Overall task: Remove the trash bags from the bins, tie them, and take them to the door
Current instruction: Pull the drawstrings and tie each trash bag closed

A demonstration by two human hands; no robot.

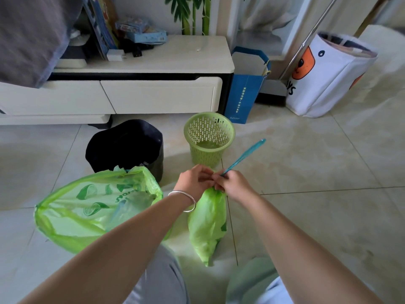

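My left hand (195,179), right hand (233,185): fingers pinched on neck of small green plastic trash bag (208,220); teal drawstring (245,155) in right.

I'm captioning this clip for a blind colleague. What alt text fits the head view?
Two bare hands, left hand and right hand, pinch the gathered neck of a small green plastic trash bag hanging over a tiled floor, a teal drawstring sticking up. A larger open green bag lies left; an empty green slotted bin and a black-lined bin stand behind.
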